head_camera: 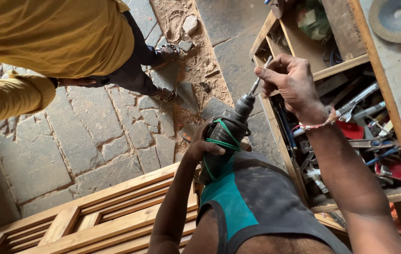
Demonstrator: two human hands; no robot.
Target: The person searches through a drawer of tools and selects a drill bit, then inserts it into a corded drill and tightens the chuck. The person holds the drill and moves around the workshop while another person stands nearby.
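Far left of the drill (226,136), a co-worker in a yellow shirt (54,37) stands on sandalled feet (165,94). Below-left of the drill lies a slatted wooden frame (101,221). Now the left hand (204,146), wrapped tight round the drill's dark body, green cord wound about it. Up at the drill's tip, the right hand (291,81) pinches the bit (260,81) between fingertips. Right of the drill, a wooden toolbox (283,150) crammed with wrenches and clutter. Underfoot: cracked stone paving (68,146), sawdust strewn behind the drill.
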